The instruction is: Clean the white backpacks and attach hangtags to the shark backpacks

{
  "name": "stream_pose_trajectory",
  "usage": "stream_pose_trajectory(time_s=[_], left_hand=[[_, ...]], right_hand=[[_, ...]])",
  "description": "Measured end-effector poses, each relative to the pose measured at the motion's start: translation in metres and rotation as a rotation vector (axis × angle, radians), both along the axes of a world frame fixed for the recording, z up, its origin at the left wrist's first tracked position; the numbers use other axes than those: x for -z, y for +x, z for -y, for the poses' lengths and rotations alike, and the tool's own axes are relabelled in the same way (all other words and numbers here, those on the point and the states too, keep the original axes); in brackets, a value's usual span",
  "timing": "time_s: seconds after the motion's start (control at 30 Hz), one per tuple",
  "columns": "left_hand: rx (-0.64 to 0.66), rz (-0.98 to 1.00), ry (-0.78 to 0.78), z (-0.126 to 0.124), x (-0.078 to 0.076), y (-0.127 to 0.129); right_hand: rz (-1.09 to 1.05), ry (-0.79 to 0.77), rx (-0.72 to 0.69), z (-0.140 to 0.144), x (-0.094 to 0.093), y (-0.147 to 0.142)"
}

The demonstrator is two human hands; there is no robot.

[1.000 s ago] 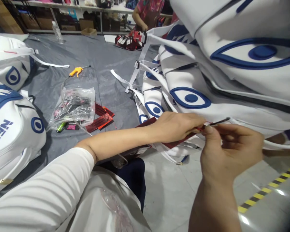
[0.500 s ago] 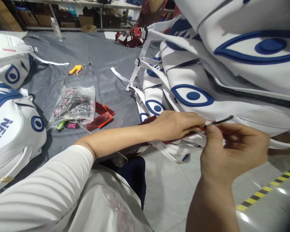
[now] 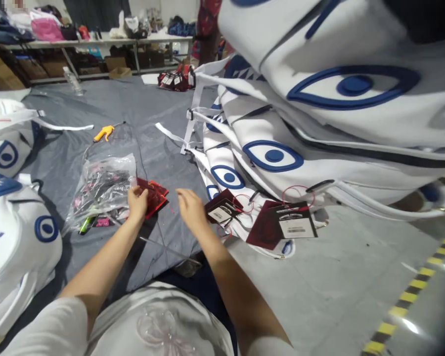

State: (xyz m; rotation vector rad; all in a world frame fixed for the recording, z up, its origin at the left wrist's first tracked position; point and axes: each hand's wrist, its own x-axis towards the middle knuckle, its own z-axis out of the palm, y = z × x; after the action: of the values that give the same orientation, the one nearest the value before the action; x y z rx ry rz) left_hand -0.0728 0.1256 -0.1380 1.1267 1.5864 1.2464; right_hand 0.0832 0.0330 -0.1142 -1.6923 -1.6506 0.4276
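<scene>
A person seated on the floor reaches both bare hands forward over a grey tarp (image 3: 163,128). The left hand (image 3: 137,201) rests its fingertips on a small pile of dark red hang tags (image 3: 154,195) lying on the tarp; the fingers are curled at the edge of the top tag, though the picture does not make clear whether they pinch it or merely touch it. The right hand (image 3: 190,209) hovers just beside the pile, palm down, fingers loosely spread and holding nothing. Just left of the tags lies a crumpled clear plastic bag (image 3: 102,185) with dark and pink items inside, and a green marker (image 3: 84,225) pokes out near its lower edge. Farther back on the tarp sits a yellow-handled air blow gun (image 3: 104,132). To the right, a heap of white bags printed with blue eye shapes (image 3: 282,148) leans in a stack; dark red tags with white labels (image 3: 282,225) hang from them on thin red loops, close to the right hand. More white bags of the same kind (image 3: 15,217) lie at the far left. At the back, a long table (image 3: 96,43) holds heaped goods, with cardboard boxes beneath, and a clear bottle (image 3: 73,81) stands on the tarp's far edge. A yellow-and-black striped line (image 3: 422,284) crosses the pale floor at lower right.
</scene>
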Motion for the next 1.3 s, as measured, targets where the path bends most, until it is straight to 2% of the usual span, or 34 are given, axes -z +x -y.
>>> stream_pose_trajectory(time_s=[0.1, 0.17, 0.23, 0.37, 0.5, 0.6, 0.7, 0.8, 0.87, 0.93, 1.0, 1.07, 1.2, 1.3], left_hand=[[0.116, 0.094, -0.095, -0.012, 0.002, 0.003], [0.181, 0.146, -0.118, -0.016, -0.001, 0.010], [0.217, 0.183, -0.136, -0.018, -0.002, 0.015], [0.234, 0.231, -0.178, -0.019, 0.003, 0.017], [0.163, 0.254, -0.139, -0.023, 0.003, 0.021], [0.150, 0.214, -0.102, -0.029, 0.000, 0.023], [0.182, 0.129, -0.065, -0.029, -0.009, 0.023], [0.215, -0.104, 0.223, -0.010, -0.033, 0.027], [0.348, -0.181, 0.423, 0.012, -0.058, 0.035], [0.611, -0.065, 0.439, 0.038, -0.084, 0.049], [0.854, 0.100, 0.371, 0.059, -0.104, 0.065], [0.971, 0.187, 0.348, 0.073, -0.117, 0.080], [0.969, 0.255, 0.377, 0.084, -0.136, 0.098], [0.924, 0.172, 0.550, 0.082, -0.164, 0.111]], right_hand=[[0.014, -0.129, -0.051, -0.053, 0.018, -0.027], [0.035, -0.205, -0.048, -0.070, 0.023, -0.036], [0.046, -0.271, -0.024, -0.075, 0.026, -0.037], [0.049, -0.330, 0.068, -0.056, 0.023, -0.025], [0.053, -0.337, 0.206, -0.022, 0.011, -0.004], [-0.015, -0.288, 0.315, 0.001, 0.000, 0.007], [-0.143, -0.192, 0.361, 0.019, -0.012, 0.011], [-0.358, -0.059, 0.377, 0.034, -0.028, 0.013], [-0.564, 0.062, 0.377, 0.044, -0.041, 0.014], [-0.700, 0.160, 0.361, 0.054, -0.051, 0.015], [-0.691, 0.202, 0.339, 0.063, -0.057, 0.015], [-0.632, 0.213, 0.324, 0.071, -0.060, 0.015], [-0.498, 0.293, 0.319, 0.089, -0.072, 0.031], [-0.253, 0.538, 0.476, 0.106, -0.103, 0.069]])
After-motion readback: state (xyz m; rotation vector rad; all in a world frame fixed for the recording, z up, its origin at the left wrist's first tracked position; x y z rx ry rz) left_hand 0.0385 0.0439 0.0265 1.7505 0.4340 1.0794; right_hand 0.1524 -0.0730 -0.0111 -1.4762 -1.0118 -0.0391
